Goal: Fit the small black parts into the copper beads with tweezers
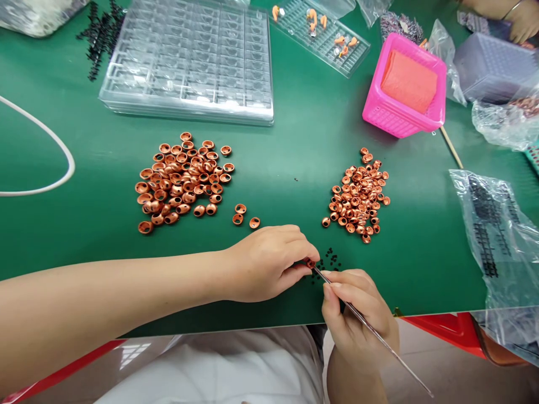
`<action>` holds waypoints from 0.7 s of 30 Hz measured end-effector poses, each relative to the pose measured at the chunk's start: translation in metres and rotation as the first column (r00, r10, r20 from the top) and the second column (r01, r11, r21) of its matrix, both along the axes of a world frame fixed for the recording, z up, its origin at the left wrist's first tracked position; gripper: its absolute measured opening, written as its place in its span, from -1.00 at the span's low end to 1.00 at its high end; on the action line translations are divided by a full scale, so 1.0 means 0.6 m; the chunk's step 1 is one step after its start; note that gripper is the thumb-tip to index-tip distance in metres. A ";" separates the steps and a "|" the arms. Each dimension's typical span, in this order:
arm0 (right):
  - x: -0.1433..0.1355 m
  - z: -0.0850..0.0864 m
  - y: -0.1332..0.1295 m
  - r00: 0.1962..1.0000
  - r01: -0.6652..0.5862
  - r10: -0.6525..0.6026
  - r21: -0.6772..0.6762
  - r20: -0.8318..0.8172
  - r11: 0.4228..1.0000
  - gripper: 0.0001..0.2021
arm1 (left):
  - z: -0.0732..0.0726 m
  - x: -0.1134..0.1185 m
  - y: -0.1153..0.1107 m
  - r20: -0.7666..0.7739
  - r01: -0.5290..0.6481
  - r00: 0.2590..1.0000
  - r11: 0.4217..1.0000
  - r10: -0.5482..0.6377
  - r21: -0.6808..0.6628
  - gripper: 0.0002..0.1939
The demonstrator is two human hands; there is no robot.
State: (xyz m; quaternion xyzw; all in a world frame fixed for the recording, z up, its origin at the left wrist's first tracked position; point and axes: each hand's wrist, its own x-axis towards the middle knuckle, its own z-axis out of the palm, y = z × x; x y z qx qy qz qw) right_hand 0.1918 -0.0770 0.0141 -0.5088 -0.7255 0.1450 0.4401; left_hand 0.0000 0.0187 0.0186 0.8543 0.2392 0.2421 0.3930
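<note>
My left hand (pixel 269 264) pinches a small copper-coloured cup (pixel 310 263) between thumb and fingertips. My right hand (pixel 362 314) grips a long thin metal tool (pixel 374 332), whose tip touches the cup. Tiny black pieces (pixel 330 259) lie scattered on the green table just beyond the fingertips. A large pile of copper cups (pixel 181 179) is spread at the left, and three loose ones (pixel 254 223) lie near my left wrist. A second pile of smaller-looking copper pieces (pixel 360 193) sits to the right, beyond my right hand.
Stacked clear trays (pixel 189 62) stand at the back left, beside black sprues (pixel 101 39). A pink basket (pixel 404 120) and a grey basket (pixel 492 67) are at back right. Plastic bags (pixel 497 224) lie right; a white cable (pixel 63 151) loops left. Another person's hand (pixel 522 22) shows top right.
</note>
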 end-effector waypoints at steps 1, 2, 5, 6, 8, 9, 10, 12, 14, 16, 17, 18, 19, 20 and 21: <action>0.001 0.001 0.000 1.000 -0.004 0.004 -0.003 0.007 1.000 -0.62 | 0.000 0.000 0.000 0.003 0.000 1.000 1.000 0.000 -0.001 -0.91; 0.001 0.002 0.000 1.000 -0.005 0.005 -0.005 0.010 1.000 -0.62 | -0.001 0.000 0.000 0.005 0.000 1.000 1.000 0.000 -0.001 -0.91; 0.001 0.000 0.000 1.000 0.005 -0.005 -0.009 -0.002 1.000 -0.62 | -0.001 0.000 0.001 0.017 0.005 1.000 1.000 -0.005 -0.001 -0.91; 0.001 -0.001 0.000 1.000 0.004 -0.004 -0.009 -0.007 1.000 -0.62 | -0.001 0.000 0.001 0.017 0.007 1.000 1.000 -0.007 -0.002 -0.91; 0.001 -0.002 0.000 1.000 0.000 0.000 -0.009 -0.012 1.000 -0.62 | -0.001 0.001 0.001 0.013 0.012 1.000 1.000 -0.012 -0.003 -0.91; 0.001 -0.002 0.000 1.000 -0.003 0.003 -0.012 -0.009 1.000 -0.62 | -0.001 0.001 0.001 0.008 0.014 1.000 1.000 -0.014 -0.003 -0.90; 0.000 -0.001 0.000 1.000 -0.005 0.005 -0.018 -0.004 1.000 -0.61 | -0.001 0.001 0.001 0.003 0.015 1.000 1.000 -0.015 0.000 -0.90; 0.000 0.000 0.001 1.000 -0.003 0.003 -0.019 -0.003 1.000 -0.61 | -0.001 0.000 0.001 0.001 0.020 1.000 1.000 -0.020 0.017 -0.89; -0.001 0.001 0.001 1.000 -0.005 0.005 -0.022 -0.014 1.000 -0.62 | -0.003 0.000 -0.001 0.004 0.025 1.000 0.998 -0.025 0.050 -0.88; -0.001 0.002 0.002 0.999 -0.011 0.010 -0.021 -0.031 1.000 -0.63 | -0.005 -0.001 -0.002 0.002 0.027 1.000 0.996 -0.027 0.088 -0.88; -0.001 0.002 0.002 0.999 -0.013 0.012 -0.019 -0.040 1.000 -0.63 | -0.006 -0.001 -0.003 -0.001 0.028 1.000 0.994 -0.028 0.107 -0.88; -0.001 0.002 0.002 0.999 -0.016 0.016 -0.017 -0.047 1.000 -0.63 | -0.006 -0.001 -0.003 -0.005 0.029 1.000 0.992 -0.029 0.124 -0.88; -0.001 0.001 0.002 0.998 -0.020 0.019 -0.017 -0.051 1.000 -0.62 | -0.007 -0.001 -0.004 -0.007 0.031 1.000 0.990 -0.031 0.138 -0.88; -0.001 -0.001 0.002 0.998 -0.019 0.018 -0.012 -0.060 1.000 -0.62 | -0.007 -0.001 -0.004 -0.008 0.034 0.999 0.988 -0.033 0.150 -0.88; -0.002 -0.004 0.001 0.997 -0.013 0.012 -0.007 -0.070 1.000 -0.62 | -0.007 -0.001 -0.004 -0.006 0.036 0.999 0.986 -0.035 0.161 -0.88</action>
